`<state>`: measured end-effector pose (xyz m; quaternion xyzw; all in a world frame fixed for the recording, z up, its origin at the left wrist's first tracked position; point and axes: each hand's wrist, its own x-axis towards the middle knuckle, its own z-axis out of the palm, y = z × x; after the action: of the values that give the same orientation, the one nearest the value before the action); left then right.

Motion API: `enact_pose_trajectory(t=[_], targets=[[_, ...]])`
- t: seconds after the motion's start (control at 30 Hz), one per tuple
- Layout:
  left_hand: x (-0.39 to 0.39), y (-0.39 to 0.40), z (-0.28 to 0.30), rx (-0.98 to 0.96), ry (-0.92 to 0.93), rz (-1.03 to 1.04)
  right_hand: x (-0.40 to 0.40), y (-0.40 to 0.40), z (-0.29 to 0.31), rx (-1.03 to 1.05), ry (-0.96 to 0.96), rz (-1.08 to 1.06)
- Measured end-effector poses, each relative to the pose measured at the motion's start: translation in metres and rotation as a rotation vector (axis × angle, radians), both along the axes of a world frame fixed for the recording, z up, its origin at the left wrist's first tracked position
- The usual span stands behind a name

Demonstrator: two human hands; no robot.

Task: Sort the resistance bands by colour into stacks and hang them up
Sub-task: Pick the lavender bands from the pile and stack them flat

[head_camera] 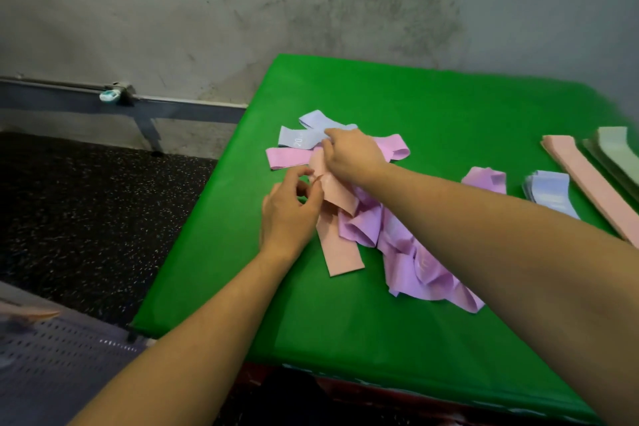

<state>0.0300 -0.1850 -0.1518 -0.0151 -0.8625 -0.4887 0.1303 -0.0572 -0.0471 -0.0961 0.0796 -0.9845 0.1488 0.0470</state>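
Both hands work at the 11 o'clock end of a loose heap of flat elastic resistance bands on the green cloth-covered surface (345, 304). Left hand (290, 211) has its fingers curled, pinching the near edge of a salmon-pink flat band (337, 245), which runs from the fingertips toward 6 o'clock and lies partly over the heap. Right hand (352, 152), reaching across from 4 o'clock, grips the upper end of the same salmon-pink band and rests on the pale blue bands (301, 138) and a pink band (287, 157) beneath. Crumpled lilac bands (411, 259) trail from under the right forearm toward 5 o'clock. At 3 o'clock lie sorted stacks: lilac stack (485, 180), pale blue stack (548, 188), salmon-pink stack (587, 183) and pale green stack (617, 152), side by side.
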Motion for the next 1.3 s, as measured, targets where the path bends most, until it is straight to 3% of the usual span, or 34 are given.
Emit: enact_pose_trajectory(t=[0.13,0.5,0.67,0.9,1.0,1.17,1.3], targets=[[0.003,0.0,0.002,-0.023,0.01,0.004,-0.001,0.008,-0.008,0.116,-0.045,-0.097],[0.01,0.002,0.006,-0.096,0.02,-0.03,0.032,0.032,0.008,-0.159,0.016,-0.082],[0.014,0.004,0.013,-0.099,0.025,-0.065,0.063,0.052,0.034,-0.378,0.161,-0.005],[0.035,0.017,0.031,-0.186,0.061,-0.117,0.12,0.065,0.072,-0.971,0.061,-0.089],[0.047,0.028,0.036,-0.132,0.045,-0.116,0.146,0.069,0.092,-1.11,-0.012,-0.123],[0.068,0.048,0.054,0.019,-0.013,-0.15,0.185,0.088,0.104,-1.094,-0.111,-0.099],[0.097,0.069,0.076,0.24,-0.057,-0.371,0.216,0.106,0.109,-1.122,-0.143,-0.058]])
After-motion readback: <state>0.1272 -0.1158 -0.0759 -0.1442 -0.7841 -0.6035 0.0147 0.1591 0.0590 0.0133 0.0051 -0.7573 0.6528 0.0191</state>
